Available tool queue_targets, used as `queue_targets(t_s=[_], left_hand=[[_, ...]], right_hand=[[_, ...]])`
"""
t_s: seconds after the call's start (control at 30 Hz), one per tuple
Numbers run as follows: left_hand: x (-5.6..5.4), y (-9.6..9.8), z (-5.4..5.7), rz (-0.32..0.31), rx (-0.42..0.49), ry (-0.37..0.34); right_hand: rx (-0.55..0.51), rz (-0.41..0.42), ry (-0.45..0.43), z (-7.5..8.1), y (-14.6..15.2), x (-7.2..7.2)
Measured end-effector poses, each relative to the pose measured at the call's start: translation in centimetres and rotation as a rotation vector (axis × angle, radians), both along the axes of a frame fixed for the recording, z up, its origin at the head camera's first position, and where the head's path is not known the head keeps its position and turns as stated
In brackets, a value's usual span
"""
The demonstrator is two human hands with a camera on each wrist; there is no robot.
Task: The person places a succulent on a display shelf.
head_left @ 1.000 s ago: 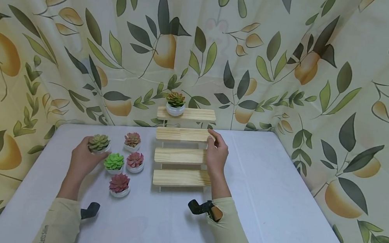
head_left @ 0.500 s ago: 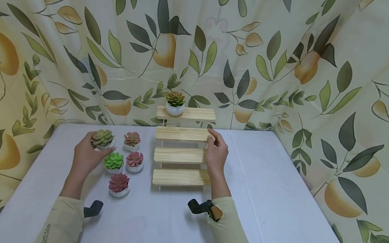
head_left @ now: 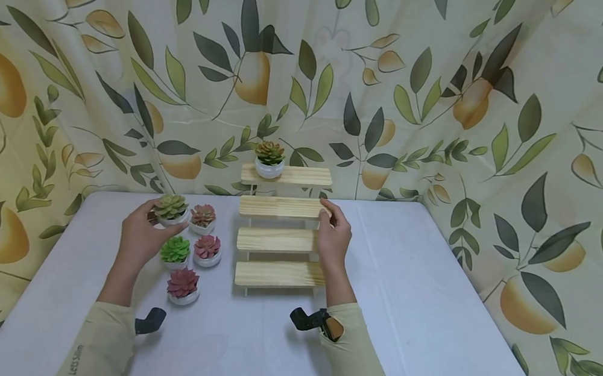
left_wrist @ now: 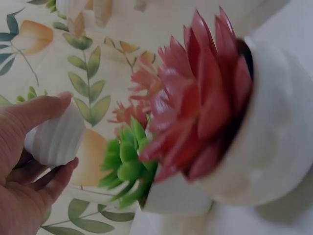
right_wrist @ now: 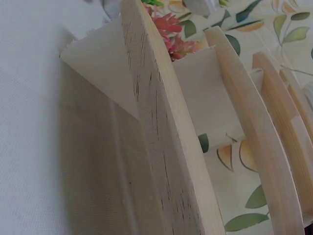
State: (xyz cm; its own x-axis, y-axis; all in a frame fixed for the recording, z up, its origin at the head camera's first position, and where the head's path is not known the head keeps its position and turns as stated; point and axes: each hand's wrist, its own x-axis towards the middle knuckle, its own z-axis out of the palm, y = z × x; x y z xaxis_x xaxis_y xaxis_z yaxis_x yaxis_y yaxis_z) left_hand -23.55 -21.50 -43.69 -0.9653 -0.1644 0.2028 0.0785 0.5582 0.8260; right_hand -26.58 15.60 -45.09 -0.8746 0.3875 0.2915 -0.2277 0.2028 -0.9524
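My left hand [head_left: 138, 238] grips a small potted succulent [head_left: 171, 206] with pale green leaves, held over the left part of the table. In the left wrist view, thumb and fingers pinch its ribbed white pot [left_wrist: 61, 137] from opposite sides. In the middle stands a four-tier wooden display stand [head_left: 274, 241]. My right hand [head_left: 334, 239] holds the right end of its second tier from the top, thumb and fingers at the board's edge. A green-and-reddish succulent [head_left: 269, 159] in a white pot sits at the left of the top tier.
Left of the stand, several potted succulents sit on the white-covered table [head_left: 409, 319]: a bright green one [head_left: 175, 250], a dark pink one [head_left: 182, 283], a pink one [head_left: 207, 247] and a reddish one [head_left: 203, 215]. A leaf-and-fruit patterned curtain [head_left: 311, 92] hangs behind.
My left hand has raised the pale green succulent and moved it right and slightly away, towards the reddish one. My right hand has stayed at the stand.
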Motion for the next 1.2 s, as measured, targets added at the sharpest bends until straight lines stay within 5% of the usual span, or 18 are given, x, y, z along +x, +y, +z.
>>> queue_targets(t_s=[0.47,1.2], left_hand=[[0.3,2.5,1.4,-0.057,0.049,0.109],[0.5,6.8,2.9,-0.137,0.096,0.105]], right_hand=[[0.003,0.004,0.019,-0.2,-0.1,-0.1],[0.009,0.001,0.019,0.0,0.1,0.1]])
